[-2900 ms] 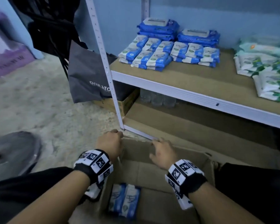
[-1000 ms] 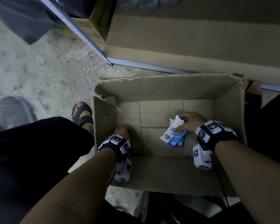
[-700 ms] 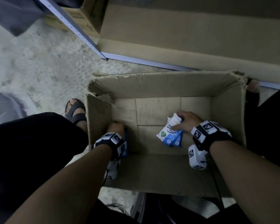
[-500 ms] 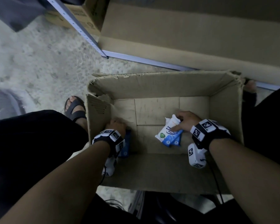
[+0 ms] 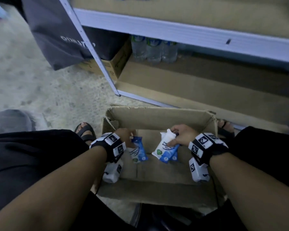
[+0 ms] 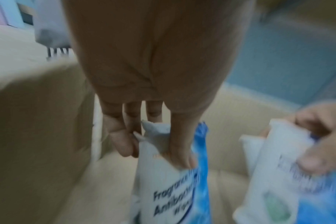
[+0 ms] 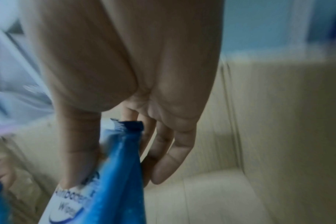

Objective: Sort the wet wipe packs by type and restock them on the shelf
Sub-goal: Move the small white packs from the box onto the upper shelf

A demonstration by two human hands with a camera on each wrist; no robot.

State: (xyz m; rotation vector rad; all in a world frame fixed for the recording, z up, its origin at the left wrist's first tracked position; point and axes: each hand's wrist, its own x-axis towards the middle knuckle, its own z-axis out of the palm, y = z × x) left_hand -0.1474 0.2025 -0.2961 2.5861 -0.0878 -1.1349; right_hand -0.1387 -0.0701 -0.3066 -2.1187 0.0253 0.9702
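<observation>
A: What's around the cardboard box (image 5: pixel 157 189)?

B: Beyond it I see the shelf (image 5: pixel 182 33), water bottles (image 5: pixel 153 50), a dark bag (image 5: pixel 57 34).

A: Hands?

B: Left hand (image 5: pixel 125 135) now pinches 1 wipe pack (image 5: pixel 138 152) lifted inside; right hand (image 5: pixel 182 136) still grips 2 wipe packs (image 5: pixel 165 150), raised higher.

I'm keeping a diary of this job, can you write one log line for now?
left hand: grips blue-and-white wet wipe packs | right hand: grips two more | over brown cardboard box
</observation>
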